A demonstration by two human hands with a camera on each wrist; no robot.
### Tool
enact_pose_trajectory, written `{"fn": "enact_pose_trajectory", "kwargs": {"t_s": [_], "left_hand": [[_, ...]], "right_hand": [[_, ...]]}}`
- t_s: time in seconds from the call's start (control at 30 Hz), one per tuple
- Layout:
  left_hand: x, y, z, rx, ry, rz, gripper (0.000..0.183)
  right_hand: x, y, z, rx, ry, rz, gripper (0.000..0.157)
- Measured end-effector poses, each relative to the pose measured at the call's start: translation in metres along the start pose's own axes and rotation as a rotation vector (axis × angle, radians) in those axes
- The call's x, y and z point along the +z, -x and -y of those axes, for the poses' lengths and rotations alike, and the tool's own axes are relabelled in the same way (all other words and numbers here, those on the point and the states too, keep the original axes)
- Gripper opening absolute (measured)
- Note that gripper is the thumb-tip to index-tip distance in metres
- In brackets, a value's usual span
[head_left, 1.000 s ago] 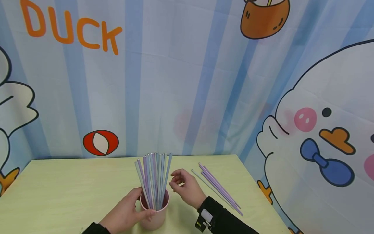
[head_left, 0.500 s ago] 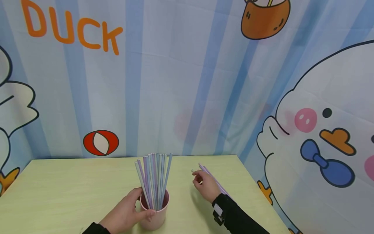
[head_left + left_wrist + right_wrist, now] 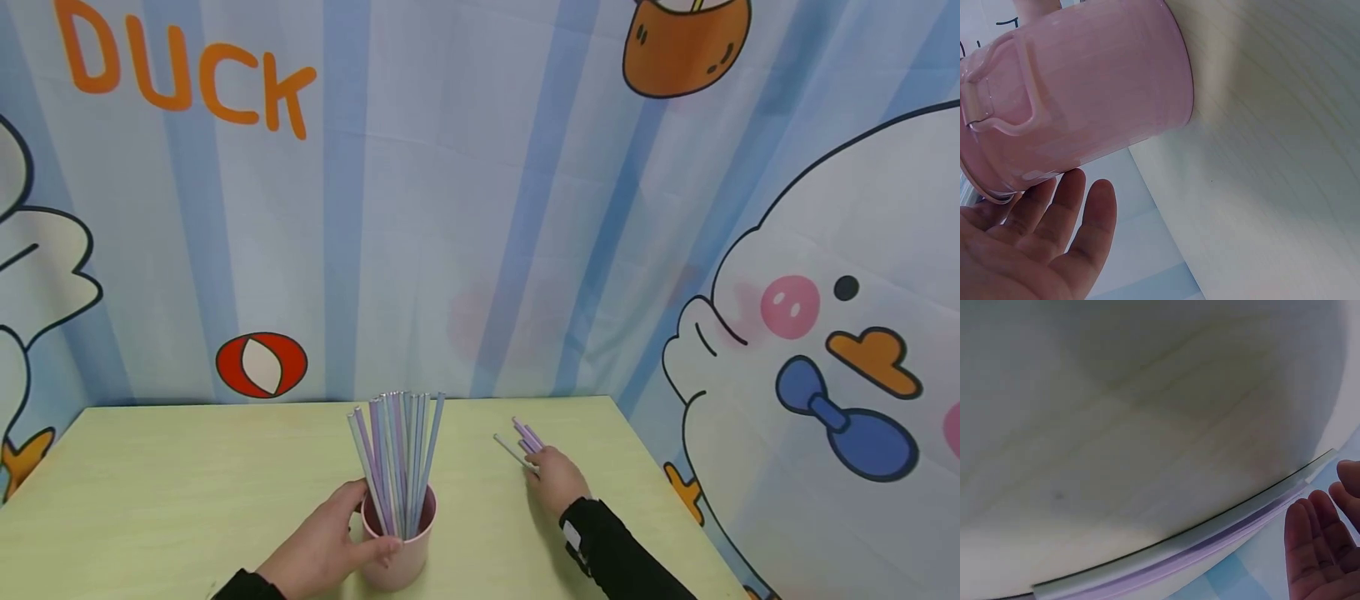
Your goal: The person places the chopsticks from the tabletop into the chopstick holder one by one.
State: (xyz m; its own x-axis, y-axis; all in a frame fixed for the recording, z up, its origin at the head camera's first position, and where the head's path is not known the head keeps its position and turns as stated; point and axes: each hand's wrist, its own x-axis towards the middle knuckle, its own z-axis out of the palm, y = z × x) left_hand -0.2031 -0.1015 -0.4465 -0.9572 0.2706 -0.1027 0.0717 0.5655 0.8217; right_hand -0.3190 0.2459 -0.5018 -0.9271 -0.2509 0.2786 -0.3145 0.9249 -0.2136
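A pink cup [image 3: 397, 564] stands upright on the table in the head view, filled with a bundle of pale blue, green and purple straws [image 3: 397, 467]. My left hand [image 3: 327, 540] holds it at the rim, thumb on the near side and fingers round the left. The left wrist view shows a looped handle [image 3: 1025, 94] on the cup's wall. Over to the right, my right hand [image 3: 557, 481] reaches down at several loose straws, its fingertips right by a pale green straw [image 3: 512, 451] and purple straws [image 3: 528, 435]. In the right wrist view its thumb and fingers are apart, beside the straws' ends.
The pale yellow table [image 3: 210, 483] ends at a back edge against a striped blue curtain [image 3: 420, 208]. A large cartoon duck [image 3: 825, 400] is printed on the curtain to the right. The right forearm hides the near ends of the loose straws.
My right hand has moved from beside the cup rightward to the loose straws and lower over them. The left hand and the cup have stayed in place.
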Motion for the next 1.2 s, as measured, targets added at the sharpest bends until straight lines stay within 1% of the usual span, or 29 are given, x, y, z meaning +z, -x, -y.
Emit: {"fn": "enact_pose_trajectory", "kwargs": {"t_s": [0.1, 0.2, 0.4, 0.57, 0.8, 0.9, 1.03, 1.2], "left_hand": [[0.000, 0.000, 0.000, 0.003, -0.003, 0.000, 0.094], [0.000, 0.000, 0.000, 0.006, -0.003, 0.001, 0.094], [0.000, 0.000, 0.000, 0.004, -0.003, 0.002, 0.094], [0.000, 0.000, 0.000, 0.004, -0.001, 0.000, 0.094], [0.000, 0.001, -0.001, 0.006, -0.003, -0.005, 0.093], [0.000, 0.001, 0.000, 0.014, -0.004, -0.005, 0.093], [0.000, 0.001, 0.000, 0.021, -0.003, -0.005, 0.094], [0.000, 0.001, 0.000, 0.024, -0.008, -0.006, 0.093]], "right_hand": [[0.000, 0.001, -0.001, -0.028, 0.061, -0.004, 0.012], [0.000, 0.003, 0.000, -0.036, 0.094, -0.007, 0.007], [0.002, 0.004, 0.000, -0.037, 0.134, -0.003, 0.010], [0.001, 0.004, 0.002, -0.055, 0.163, 0.015, 0.010], [0.002, 0.004, 0.004, -0.059, 0.154, 0.036, 0.015], [0.002, 0.004, 0.005, -0.066, 0.159, 0.036, 0.013], [0.003, 0.005, 0.007, -0.068, 0.127, 0.035, 0.011], [0.004, 0.005, 0.012, -0.111, 0.082, 0.014, 0.007]]}}
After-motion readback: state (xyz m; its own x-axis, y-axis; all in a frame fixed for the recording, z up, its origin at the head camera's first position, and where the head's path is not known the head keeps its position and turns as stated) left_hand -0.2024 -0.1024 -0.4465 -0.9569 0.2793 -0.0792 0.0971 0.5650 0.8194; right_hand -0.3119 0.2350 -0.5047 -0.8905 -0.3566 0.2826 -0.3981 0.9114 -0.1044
